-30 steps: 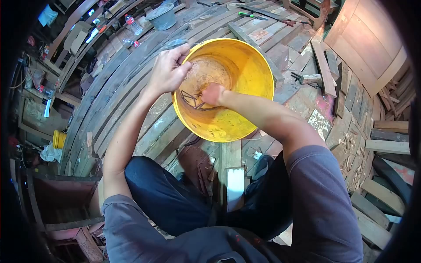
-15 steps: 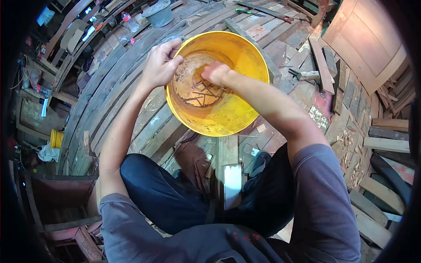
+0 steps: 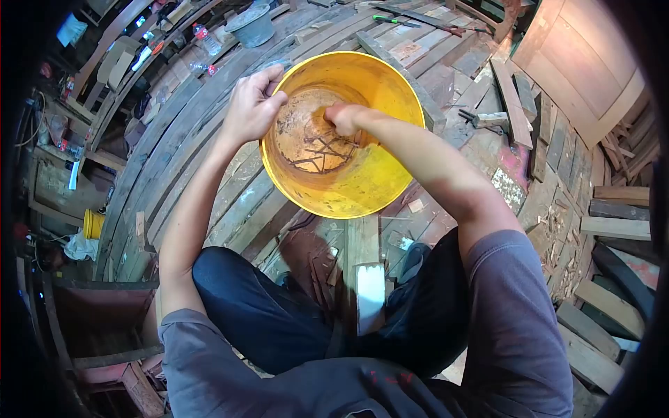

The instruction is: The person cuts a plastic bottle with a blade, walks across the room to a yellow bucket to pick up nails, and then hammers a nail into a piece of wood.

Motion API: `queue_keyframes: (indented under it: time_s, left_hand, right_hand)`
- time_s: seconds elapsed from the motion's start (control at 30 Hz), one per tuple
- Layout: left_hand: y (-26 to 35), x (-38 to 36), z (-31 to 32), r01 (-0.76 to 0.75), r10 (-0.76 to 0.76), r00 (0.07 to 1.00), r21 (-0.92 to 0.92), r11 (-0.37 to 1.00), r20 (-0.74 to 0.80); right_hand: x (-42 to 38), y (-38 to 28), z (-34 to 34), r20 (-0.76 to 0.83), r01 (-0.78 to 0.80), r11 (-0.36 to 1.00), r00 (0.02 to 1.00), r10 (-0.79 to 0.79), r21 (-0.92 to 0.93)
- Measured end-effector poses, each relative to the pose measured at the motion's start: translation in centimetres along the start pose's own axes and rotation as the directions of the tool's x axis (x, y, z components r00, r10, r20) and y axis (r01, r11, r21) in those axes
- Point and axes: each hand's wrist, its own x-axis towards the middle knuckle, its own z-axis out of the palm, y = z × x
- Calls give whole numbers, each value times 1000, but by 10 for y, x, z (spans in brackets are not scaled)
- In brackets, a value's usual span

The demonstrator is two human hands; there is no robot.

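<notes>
A yellow bucket [image 3: 376, 177] is tilted so that I look into it, above my knees. My left hand [image 3: 252, 106] grips its rim at the upper left, thumb inside and fingers outside. My right hand [image 3: 343, 119] reaches down inside, close to the bottom, with its fingers curled together. Whatever those fingers hold, if anything, is hidden. Several rusty nails [image 3: 322, 155] lie loose on the dirty bucket bottom, just below the right hand.
Wooden planks [image 3: 209, 150] cover the floor around me. A hammer [image 3: 488, 120] lies at right, near a leaning wooden door panel [image 3: 589, 66]. A grey bucket [image 3: 251, 26] and a plastic bottle [image 3: 206, 40] stand at the back. Loose timber [image 3: 610, 306] is piled at lower right.
My right hand has shifted slightly inside the bucket, and some nails on the bottom lie differently. The left hand keeps its grip on the rim; the bucket has barely moved.
</notes>
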Motion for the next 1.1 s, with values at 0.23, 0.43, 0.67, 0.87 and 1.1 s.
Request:
queue_keyframes:
  time_s: [0.23,0.43,0.67,0.87,1.1]
  left_hand:
    - [-2,0,1,6,-6,1000,-5,1000,3]
    - [-4,1,0,12,-12,1000,24,1000,-1]
    - [0,2,-1,28,-28,1000,24,999,10]
    - [-5,2,1,-1,1,1000,-4,1000,-12]
    - [-8,2,2,19,-19,1000,-14,1000,-17]
  right_hand:
    - [24,26,15,-93,49,943,995,-19,329]
    - [29,29,11,-130,48,871,991,19,490]
    - [49,43,20,-72,74,791,997,-38,608]
    - [37,33,16,-108,111,756,993,-53,645]
    - [28,29,4,-55,65,842,998,-42,535]
